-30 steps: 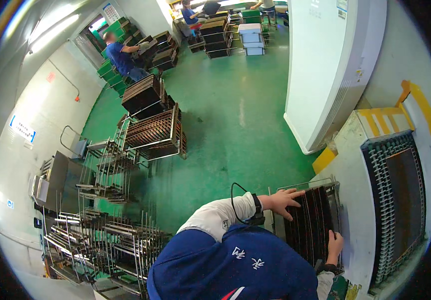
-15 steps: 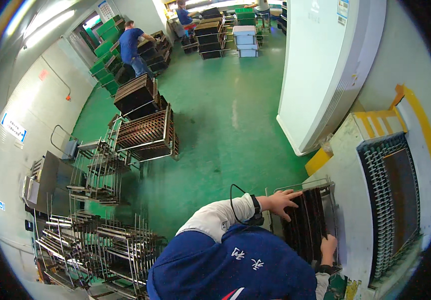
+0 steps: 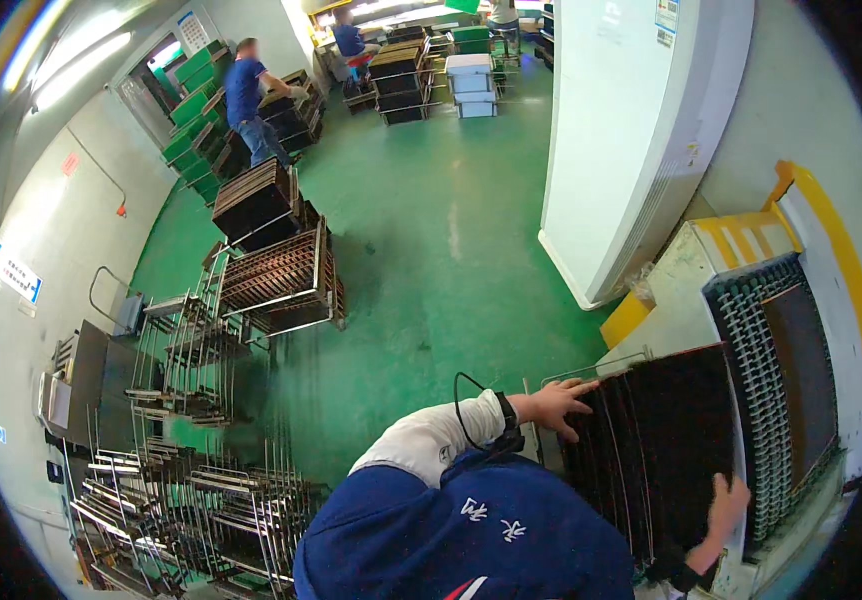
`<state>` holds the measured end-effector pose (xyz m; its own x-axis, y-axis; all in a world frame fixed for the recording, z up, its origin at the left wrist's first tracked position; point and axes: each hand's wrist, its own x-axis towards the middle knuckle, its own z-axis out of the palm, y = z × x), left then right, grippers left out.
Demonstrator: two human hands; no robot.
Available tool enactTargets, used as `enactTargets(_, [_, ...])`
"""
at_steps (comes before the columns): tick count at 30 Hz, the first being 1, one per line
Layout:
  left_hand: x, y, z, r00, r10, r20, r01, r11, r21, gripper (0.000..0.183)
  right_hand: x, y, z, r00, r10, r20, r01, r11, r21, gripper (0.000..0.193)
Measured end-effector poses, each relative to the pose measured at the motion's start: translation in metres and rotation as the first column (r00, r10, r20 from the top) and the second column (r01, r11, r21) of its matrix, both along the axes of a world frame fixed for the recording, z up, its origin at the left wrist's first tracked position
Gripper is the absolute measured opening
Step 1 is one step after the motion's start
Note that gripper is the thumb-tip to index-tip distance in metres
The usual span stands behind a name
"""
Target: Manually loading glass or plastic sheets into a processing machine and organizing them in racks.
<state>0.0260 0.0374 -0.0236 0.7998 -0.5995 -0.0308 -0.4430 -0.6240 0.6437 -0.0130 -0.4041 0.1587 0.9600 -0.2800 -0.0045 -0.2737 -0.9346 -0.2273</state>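
A stack of thin dark panels [image 3: 599, 450] stands on edge in a metal wire rack [image 3: 601, 368] at the lower right. My left hand [image 3: 556, 405] lies across the upper left corner of the stack, fingers spread and touching the panel edges. One broad dark panel [image 3: 686, 430] leans out from the stack, its face toward me and its far edge close to the machine. My right hand [image 3: 723, 515] is at the right edge of that panel, thumb and fingers about it; the fingers are slightly blurred.
Just right is a conveyor with a metal mesh belt [image 3: 753, 400], bearing a flat dark sheet [image 3: 801, 360]. A tall white cabinet [image 3: 641, 130] stands ahead. Empty metal racks [image 3: 211, 500] crowd the lower left, loaded racks [image 3: 281, 275] beyond. A person [image 3: 251, 100] works at far racks.
My right hand has moved rightward, and one panel has swung out from the stack toward the mesh belt. My left hand stays on the stack. The view has shifted slightly.
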Motion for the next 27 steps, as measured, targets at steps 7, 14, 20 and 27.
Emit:
enactTargets(7, [0.003, -0.004, -0.001, 0.999, -0.017, 0.028, 0.017, 1.000, -0.017, 0.077, -0.028, -0.054, 0.038, 0.779, -0.388, 0.492, 0.137, 0.871, 0.471, 0.052])
enactTargets(14, [0.005, -0.005, -0.003, 0.999, -0.035, 0.015, 0.035, 0.999, -0.003, 0.079, -0.021, -0.089, -0.052, 0.885, -0.236, 0.402, 0.083, 0.928, 0.362, 0.059])
enactTargets(20, [0.008, -0.008, 0.002, 0.999, -0.037, -0.018, 0.037, 0.999, 0.036, 0.080, -0.007, -0.076, -0.132, 0.854, -0.387, 0.347, -0.217, 0.341, 0.915, 0.046])
enactTargets(27, [0.007, -0.009, 0.010, 0.999, -0.023, -0.031, 0.024, 1.000, 0.010, 0.077, -0.006, -0.041, -0.131, 0.853, -0.509, -0.115, -0.208, -0.533, 0.820, 0.040])
